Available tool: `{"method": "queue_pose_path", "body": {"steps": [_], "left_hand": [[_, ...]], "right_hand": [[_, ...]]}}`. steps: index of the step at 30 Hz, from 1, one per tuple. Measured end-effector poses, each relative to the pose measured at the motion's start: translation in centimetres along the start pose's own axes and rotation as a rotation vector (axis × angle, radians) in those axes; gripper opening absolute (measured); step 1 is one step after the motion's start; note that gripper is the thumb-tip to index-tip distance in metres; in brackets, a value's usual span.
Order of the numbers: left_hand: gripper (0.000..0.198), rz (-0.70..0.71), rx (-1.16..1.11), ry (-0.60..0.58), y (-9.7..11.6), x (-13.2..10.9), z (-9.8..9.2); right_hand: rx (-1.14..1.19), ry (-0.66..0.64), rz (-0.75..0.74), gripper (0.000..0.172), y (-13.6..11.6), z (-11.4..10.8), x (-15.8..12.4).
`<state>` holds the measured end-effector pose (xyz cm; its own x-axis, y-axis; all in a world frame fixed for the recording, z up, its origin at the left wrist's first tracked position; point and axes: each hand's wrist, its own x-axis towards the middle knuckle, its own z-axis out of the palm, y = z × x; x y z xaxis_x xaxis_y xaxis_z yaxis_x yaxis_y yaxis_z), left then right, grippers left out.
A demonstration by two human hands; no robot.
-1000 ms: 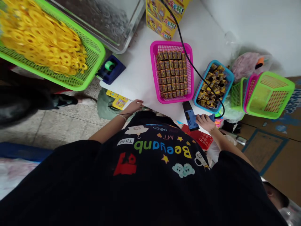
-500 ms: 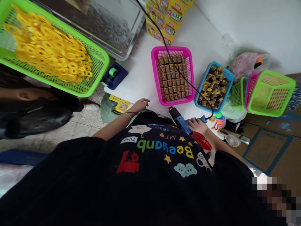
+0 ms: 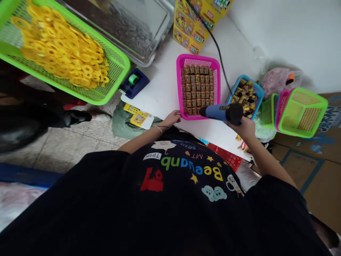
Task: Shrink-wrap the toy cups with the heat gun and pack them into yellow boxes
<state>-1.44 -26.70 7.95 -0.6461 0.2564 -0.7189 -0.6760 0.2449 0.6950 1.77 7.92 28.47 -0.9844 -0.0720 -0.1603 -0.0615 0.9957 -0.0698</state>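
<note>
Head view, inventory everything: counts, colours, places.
table: one, white, centre
pink basket: one, pink, on table
blue basket: one, blue, right of pink basket
small pieces: many, brown-yellow, in both baskets
stacked baskets: several, green and pink, right
green basket: one, green, upper left
ring pieces: many, yellow, in green basket
clear bin: one, transparent, top left
tape dispenser: one, navy, beside green basket
boxes: several, yellow, top centre
cards: two or more, yellow, left centre
cardboard: some, brown, right
heat gun: one, blue, by pink basket
cable: one, black, top centre
shirt: one, black, bottom
left hand: one, bare, at pink basket
right hand: one, bare, on heat gun
</note>
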Motion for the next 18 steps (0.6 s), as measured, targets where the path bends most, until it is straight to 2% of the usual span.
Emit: {"method": "queue_pose_path", "body": {"steps": [3,5,7,9,11,12,13,15,18], "left_hand": [[0.047,0.026,0.060,0.070,-0.6,-1.0,-2.2],[0.049,0.047,0.106,0.150,-0.8,-2.1,-3.5],[0.055,0.143,0.211,0.268,-0.5,-3.1,-3.9],[0.053,0.353,0.500,0.297,0.4,-3.5,-3.1],[0.044,0.553,0.820,0.209,1.6,-3.1,-1.2],[0.041,0.604,0.923,0.162,2.2,-2.8,-0.1],[0.041,0.613,0.961,0.141,2.6,-2.4,1.0],[0.046,0.579,0.982,0.173,3.1,-1.9,2.7],[0.053,0.552,1.058,0.189,2.3,-3.0,3.7]], "right_hand": [[0.113,-0.019,0.213,0.061,-3.2,0.8,1.7],[0.114,-0.005,0.266,0.063,-4.8,0.8,2.4],[0.063,0.035,0.305,0.062,-5.9,0.3,2.7],[0.030,0.058,0.332,0.057,-6.7,-0.2,3.0],[0.009,0.059,0.364,0.054,-7.3,-0.6,3.2],[-0.001,0.055,0.383,0.054,-7.5,-0.7,3.4],[-0.010,0.049,0.399,0.054,-7.6,-0.8,3.5],[-0.019,0.037,0.413,0.056,-7.8,-0.8,3.9],[-0.011,0.019,0.397,0.059,-7.9,-0.5,4.3]]}}
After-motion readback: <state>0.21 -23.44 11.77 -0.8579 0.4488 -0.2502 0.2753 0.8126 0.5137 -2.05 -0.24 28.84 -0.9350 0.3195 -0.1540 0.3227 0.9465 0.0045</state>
